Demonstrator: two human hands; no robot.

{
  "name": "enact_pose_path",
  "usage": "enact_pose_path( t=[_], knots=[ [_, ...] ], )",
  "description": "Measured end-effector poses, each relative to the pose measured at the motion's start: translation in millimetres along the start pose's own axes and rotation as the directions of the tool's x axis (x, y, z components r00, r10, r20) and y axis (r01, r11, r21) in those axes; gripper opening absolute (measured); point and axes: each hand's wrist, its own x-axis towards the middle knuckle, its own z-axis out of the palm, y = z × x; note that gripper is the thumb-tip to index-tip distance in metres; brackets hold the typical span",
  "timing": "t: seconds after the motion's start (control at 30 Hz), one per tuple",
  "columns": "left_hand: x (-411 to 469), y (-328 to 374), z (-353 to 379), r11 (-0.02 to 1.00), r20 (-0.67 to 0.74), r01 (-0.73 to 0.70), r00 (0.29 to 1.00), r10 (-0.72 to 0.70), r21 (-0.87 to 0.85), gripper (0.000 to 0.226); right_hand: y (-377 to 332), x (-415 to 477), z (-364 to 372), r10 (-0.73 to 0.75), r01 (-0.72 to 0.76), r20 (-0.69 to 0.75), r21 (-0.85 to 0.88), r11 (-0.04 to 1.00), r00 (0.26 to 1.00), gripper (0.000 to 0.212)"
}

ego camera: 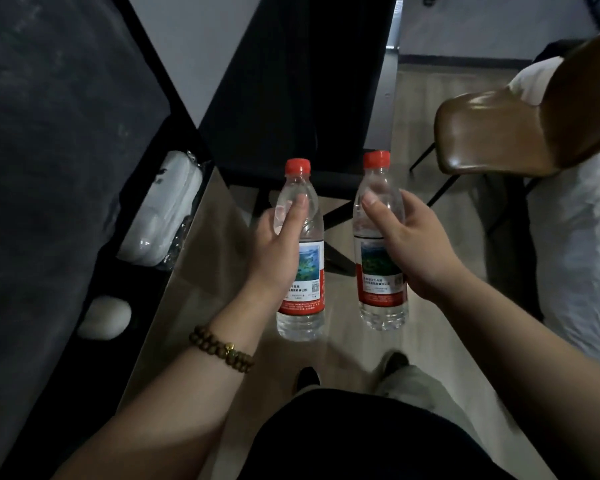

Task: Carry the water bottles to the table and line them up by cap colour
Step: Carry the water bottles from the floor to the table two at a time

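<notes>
dim room; two clear red-capped bottles (300, 268) (381, 258), red labels.

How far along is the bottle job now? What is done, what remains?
Done: no bottle is set down in view. In hand: the left hand grips one red-capped bottle, the right hand a second bottle, both over the floor. Left: placing them and lining up by cap colour.

see-through left bottle (300, 323) with bright red left cap (297, 167), right bottle (383, 317) clear too, right cap (377, 159) same red, left label (309, 292) white and red with a blue-green landscape pic, right label (378, 282) ditto, glossy brown chair (492, 133), brown bead bracelet (222, 348) with one gold bead
</notes>
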Motion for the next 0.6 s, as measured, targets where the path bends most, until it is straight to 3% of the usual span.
enact_pose_path(
  t=[0.27,0.43,0.6],
  knots=[
    [109.6,15.1,74.4,1.0,-0.139,0.016,0.99,-0.015,0.009,0.063,-1.0,148.9,-50.3,0.021,-0.018,0.145,-0.022,1.0,0.989,0.035],
    [159.8,36.8,122.9,0.997,-0.372,0.064,0.925,-0.072,-0.033,0.065,-18.5,240.5,-76.1,0.043,-0.015,0.308,-0.093,0.996,0.95,0.037],
    [196.7,55.2,143.2,0.998,-0.473,0.053,0.879,-0.057,-0.021,0.061,-37.9,316.4,-74.7,0.045,0.036,0.446,-0.173,0.984,0.894,0.037]
  ],
)
